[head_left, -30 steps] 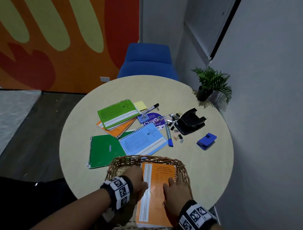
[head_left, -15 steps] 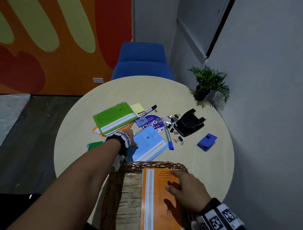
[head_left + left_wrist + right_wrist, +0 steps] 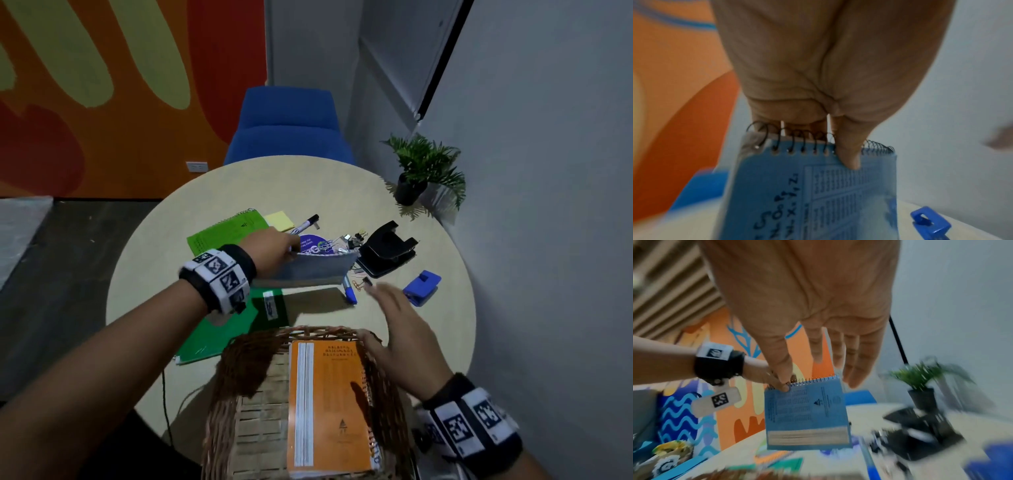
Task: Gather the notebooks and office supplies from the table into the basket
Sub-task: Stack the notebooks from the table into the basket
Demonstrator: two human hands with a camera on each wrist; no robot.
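My left hand (image 3: 274, 248) pinches the light blue spiral notebook (image 3: 308, 270) (image 3: 813, 186) (image 3: 805, 415) by its wire edge and holds it hanging above the table. My right hand (image 3: 397, 315) (image 3: 818, 321) hovers open, fingers straight, above the table just beyond the wicker basket (image 3: 246, 363). An orange notebook (image 3: 329, 404) lies in the basket. A dark green notebook (image 3: 226, 329), a light green notebook (image 3: 222, 233), a blue marker (image 3: 349, 291), a black marker (image 3: 306, 222), yellow sticky notes (image 3: 280, 219), binder clips (image 3: 346, 240) and a blue stapler remover (image 3: 422, 287) lie on the round table (image 3: 411, 342).
A black hole punch (image 3: 387, 253) sits right of the clips. A potted plant (image 3: 421, 171) stands at the table's far right edge by the grey wall. A blue chair (image 3: 287, 126) is behind the table. A purple label disc (image 3: 310, 243) lies among the supplies.
My left hand reached from the basket to the light blue notebook, gripped its spiral edge and lifted it. My right hand left the orange notebook and rose forward, open.
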